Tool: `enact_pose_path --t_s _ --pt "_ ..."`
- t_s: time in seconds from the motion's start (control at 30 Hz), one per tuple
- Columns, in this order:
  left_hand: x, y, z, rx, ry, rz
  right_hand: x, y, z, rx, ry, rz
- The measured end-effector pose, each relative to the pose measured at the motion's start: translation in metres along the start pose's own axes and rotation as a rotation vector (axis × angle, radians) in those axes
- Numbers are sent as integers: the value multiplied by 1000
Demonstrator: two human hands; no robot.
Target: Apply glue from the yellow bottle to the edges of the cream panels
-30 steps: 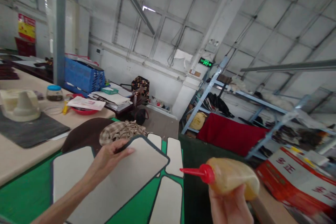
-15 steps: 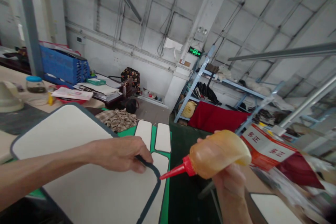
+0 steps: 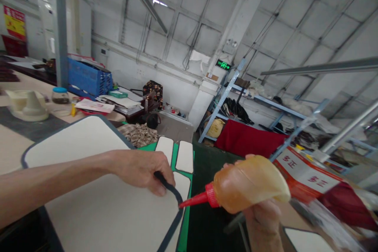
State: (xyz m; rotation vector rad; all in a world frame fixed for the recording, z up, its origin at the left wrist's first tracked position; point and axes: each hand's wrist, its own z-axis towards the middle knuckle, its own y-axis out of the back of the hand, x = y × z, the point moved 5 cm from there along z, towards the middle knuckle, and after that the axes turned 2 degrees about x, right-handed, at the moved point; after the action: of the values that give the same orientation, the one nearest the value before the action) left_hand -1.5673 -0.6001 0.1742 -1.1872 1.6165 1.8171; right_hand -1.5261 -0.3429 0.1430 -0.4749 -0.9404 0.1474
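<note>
A large cream panel with rounded corners and a dark edging strip lies in front of me. My left hand reaches over it, thumb and fingers pinching the dark edge near the right corner. Wrapped in my right hand is a squeeze bottle of amber liquid, tilted sideways. Its red pointed nozzle meets the dark edging at the corner, just right of my left fingers. The bottle hides part of my right fingers.
Smaller edged cream pieces lie on a green sheet beyond the panel. A blue crate, a lidded jar and a checked cloth are at the left. A printed box stands at the right.
The view has swung slightly left. The nozzle tip stays at the edging corner, shifted slightly down along it. Both hands keep their hold.
</note>
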Motion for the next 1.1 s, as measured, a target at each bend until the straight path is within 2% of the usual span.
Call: enact_pose_path --t_s 0.13,0.3,0.5,0.67,0.8,0.97,1.1 --pt "3 2 -4 -42 36 31 0 2 -3 -17 11 34" --pt "9 4 -8 -84 70 60 6 -15 -8 34 -12 -23" --pt "16 9 -12 -140 103 58 6 -17 -11 -11 68 -32" --pt "29 12 -15 -184 62 -32 -7 -12 -14 0 64 -52" --pt "37 16 -15 -209 79 -76 -16 -8 -18 -60 14 -8" --pt "46 23 -16 -271 110 -203 -19 -17 -23 30 -31 -18" --pt "55 27 -17 -306 123 -232 -19 -19 -28 -70 24 31"
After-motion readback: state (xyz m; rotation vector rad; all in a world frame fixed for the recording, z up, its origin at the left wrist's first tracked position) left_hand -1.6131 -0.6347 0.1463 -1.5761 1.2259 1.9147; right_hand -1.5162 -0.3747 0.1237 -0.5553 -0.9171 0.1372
